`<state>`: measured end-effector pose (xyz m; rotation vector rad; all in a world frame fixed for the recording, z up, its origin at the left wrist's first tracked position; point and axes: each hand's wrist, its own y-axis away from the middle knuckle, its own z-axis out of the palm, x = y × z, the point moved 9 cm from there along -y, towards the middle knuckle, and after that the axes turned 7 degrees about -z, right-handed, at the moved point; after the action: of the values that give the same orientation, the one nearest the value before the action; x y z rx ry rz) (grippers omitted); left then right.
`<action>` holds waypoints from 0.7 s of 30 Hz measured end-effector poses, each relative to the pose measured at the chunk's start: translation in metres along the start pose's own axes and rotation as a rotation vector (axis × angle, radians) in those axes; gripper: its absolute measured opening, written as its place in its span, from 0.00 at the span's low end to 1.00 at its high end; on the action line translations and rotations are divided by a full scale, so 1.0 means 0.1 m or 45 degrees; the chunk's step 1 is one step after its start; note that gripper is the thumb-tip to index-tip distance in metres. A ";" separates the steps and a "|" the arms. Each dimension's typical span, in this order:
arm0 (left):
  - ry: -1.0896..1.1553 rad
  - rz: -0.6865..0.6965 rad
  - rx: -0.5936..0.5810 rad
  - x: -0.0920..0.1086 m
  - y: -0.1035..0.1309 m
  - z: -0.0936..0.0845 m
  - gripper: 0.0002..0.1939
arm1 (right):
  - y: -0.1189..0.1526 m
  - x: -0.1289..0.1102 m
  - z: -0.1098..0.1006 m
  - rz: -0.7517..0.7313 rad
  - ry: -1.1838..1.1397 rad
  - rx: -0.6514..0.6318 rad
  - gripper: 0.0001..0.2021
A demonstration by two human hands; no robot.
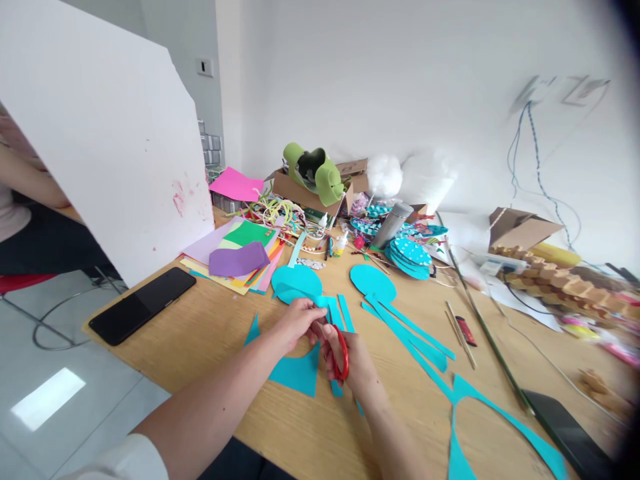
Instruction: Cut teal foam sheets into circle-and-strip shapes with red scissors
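Observation:
My right hand is closed on red-handled scissors, at the middle of the wooden table. Close against it, my left hand pinches a blue paper strip; the scissor blades are mostly hidden between the hands. Just beyond them lies a blue paper oval, with a second blue oval to its right. Long blue paper strips fan out from that one. Under my left wrist is a blue paper offcut with a curved cut-out, and another curved offcut rests at the right.
A black phone lies at the left edge beside a white board. Coloured paper sheets, a grey flask and craft supplies crowd the back. A long thin stick crosses the right side. Another person's arm shows at far left.

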<state>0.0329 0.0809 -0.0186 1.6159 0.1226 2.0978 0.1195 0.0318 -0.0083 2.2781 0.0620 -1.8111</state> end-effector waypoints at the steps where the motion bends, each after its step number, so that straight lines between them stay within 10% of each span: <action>1: 0.006 -0.001 -0.003 0.00 0.00 0.00 0.14 | 0.00 0.00 0.00 0.000 0.005 0.002 0.29; 21: 0.020 -0.080 -0.065 -0.03 0.02 0.07 0.07 | -0.01 0.00 -0.03 0.007 -0.006 0.013 0.28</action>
<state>0.0391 0.0760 -0.0182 1.5464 0.1228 2.0499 0.1220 0.0335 -0.0082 2.2790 0.0451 -1.8178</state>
